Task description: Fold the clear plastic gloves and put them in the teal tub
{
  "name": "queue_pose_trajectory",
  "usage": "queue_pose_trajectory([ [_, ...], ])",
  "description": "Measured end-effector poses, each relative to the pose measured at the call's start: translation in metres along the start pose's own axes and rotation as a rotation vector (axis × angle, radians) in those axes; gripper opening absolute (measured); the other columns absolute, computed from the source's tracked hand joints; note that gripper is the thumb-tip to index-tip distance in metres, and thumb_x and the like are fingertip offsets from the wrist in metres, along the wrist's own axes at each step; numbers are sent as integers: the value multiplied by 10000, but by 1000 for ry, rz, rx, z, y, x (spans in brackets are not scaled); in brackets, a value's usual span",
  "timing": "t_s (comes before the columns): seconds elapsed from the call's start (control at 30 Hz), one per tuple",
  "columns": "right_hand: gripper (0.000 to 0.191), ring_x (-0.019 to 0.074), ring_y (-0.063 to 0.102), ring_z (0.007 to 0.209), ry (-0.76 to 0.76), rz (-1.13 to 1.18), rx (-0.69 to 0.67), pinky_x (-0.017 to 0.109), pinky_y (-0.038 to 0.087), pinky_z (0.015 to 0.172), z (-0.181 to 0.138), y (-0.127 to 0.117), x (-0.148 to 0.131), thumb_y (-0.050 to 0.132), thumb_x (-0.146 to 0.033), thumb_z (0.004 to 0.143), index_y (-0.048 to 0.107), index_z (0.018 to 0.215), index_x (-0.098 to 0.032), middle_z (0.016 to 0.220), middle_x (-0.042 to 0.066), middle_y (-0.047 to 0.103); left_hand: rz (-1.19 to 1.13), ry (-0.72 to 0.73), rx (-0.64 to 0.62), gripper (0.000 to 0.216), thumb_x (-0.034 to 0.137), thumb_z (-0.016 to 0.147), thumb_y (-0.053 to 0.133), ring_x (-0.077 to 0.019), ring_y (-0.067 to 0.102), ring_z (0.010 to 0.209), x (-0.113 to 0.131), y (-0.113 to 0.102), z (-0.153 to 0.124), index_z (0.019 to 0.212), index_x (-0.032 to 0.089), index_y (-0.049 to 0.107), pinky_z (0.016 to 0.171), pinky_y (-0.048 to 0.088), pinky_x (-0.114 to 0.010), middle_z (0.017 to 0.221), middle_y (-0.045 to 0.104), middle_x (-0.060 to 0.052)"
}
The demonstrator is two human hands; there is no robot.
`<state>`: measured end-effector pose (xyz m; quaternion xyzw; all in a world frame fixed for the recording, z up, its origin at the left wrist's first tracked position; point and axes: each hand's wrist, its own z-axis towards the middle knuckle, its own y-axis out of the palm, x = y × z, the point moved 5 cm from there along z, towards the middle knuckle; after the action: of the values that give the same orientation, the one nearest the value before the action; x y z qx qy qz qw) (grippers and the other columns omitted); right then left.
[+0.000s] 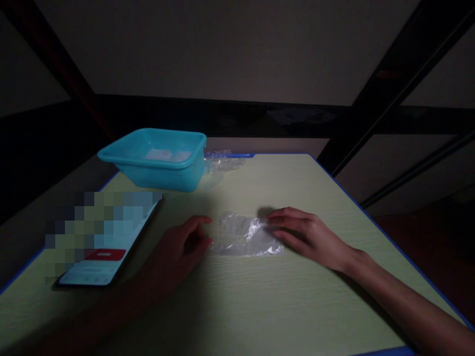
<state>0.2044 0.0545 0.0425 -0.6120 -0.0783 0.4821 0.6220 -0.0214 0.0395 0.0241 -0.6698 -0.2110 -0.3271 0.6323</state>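
Observation:
A clear plastic bag [245,235] lies flat and slightly crinkled on the table, between my two hands. At its left edge is my left hand [185,244], thumb and fingers curved apart with a gap between them; whether the fingertips touch the bag I cannot tell. My right hand [302,230] rests over the bag's right end, fingers stretched out and spread, the fingertips on or just above the plastic.
A turquoise plastic basket [159,173] with pale flat items inside stands at the back left. Beside it lies more clear plastic [226,163]. A phone or tablet [111,247], partly pixelated, lies at the left. The pale table [278,306] has a blue edge.

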Motion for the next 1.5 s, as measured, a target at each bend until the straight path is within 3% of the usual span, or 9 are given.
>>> queue_pose_trajectory([
  [0.13, 471, 214, 398, 1262, -80, -66, -205, 442, 259, 1086, -2, 12, 2, 444, -339, 907, 422, 1322, -116, 1354, 130, 458, 22, 47, 60, 231, 319, 754, 454, -161, 589, 605, 0, 2, -2, 900, 186, 575, 577, 450, -261, 661, 622, 9],
  [0.33, 823, 231, 118, 1369, -155, -156, -401, 475, 54, 1112, -9, 24, 2, 446, -546, 845, 88, 1427, -88, 1484, 150, 131, 19, 68, 109, 229, 311, 772, 447, -167, 610, 650, -3, 1, -2, 878, 165, 587, 607, 467, -259, 706, 651, -18],
  [0.53, 854, 238, 58, 1373, -156, -154, -452, 468, 21, 1107, -12, 30, 0, 457, -563, 828, 66, 1432, -103, 1486, 151, 95, 6, 41, 91, 225, 332, 762, 457, -179, 617, 648, -5, 3, -2, 868, 180, 583, 595, 474, -269, 715, 659, -22],
  [0.8, 727, 282, -3, 1371, -170, -173, -428, 535, 20, 1079, -15, 30, 0, 490, -558, 813, 225, 1415, -247, 1506, 82, 64, 54, 93, 125, 193, 294, 760, 455, -181, 626, 668, -2, 1, -1, 834, 179, 591, 630, 488, -281, 747, 669, -35],
  [1.0, 631, 304, 1, 1367, -172, -171, -427, 555, 28, 1069, -14, 31, 0, 521, -539, 805, 306, 1370, -360, 1512, 15, -13, 189, 319, 178, 140, 226, 792, 445, -162, 609, 694, 3, 2, -6, 833, 190, 574, 661, 489, -280, 767, 648, -26],
  [1.17, 761, 278, -6, 1369, -196, -150, -419, 531, 34, 1078, -13, 25, -1, 497, -555, 809, 170, 1426, -251, 1504, 88, -20, 278, 536, 226, 171, 167, 837, 433, -173, 594, 891, 15, 4, -12, 957, 176, 555, 774, 494, -293, 945, 620, -75],
  [1.3, 855, 248, 26, 1372, -195, -98, -356, 500, 37, 1095, -14, 15, -3, 407, -584, 838, -19, 1430, -138, 1496, 145, 23, 382, 661, 121, 282, 185, 863, 406, -216, 526, 1106, 42, 20, -9, 1116, 142, 521, 928, 442, -362, 1181, 574, -136],
  [1.43, 883, 264, 46, 1366, -134, -150, -389, 500, 67, 1101, -19, 22, -3, 383, -598, 835, -37, 1422, -89, 1477, 190, 36, 484, 680, -131, 551, 312, 857, 452, -277, 303, 1315, 64, 52, -2, 1318, 30, 343, 1046, 325, -427, 1406, 350, -217],
  [1.5, 914, 276, 50, 1363, -126, -180, -397, 504, 76, 1102, -22, 28, -4, 395, -613, 818, -36, 1421, -78, 1470, 201, 33, 521, 649, -178, 664, 425, 860, 439, -290, 227, 1343, 66, 66, 2, 1344, -4, 289, 1076, 270, -438, 1433, 277, -236],
])
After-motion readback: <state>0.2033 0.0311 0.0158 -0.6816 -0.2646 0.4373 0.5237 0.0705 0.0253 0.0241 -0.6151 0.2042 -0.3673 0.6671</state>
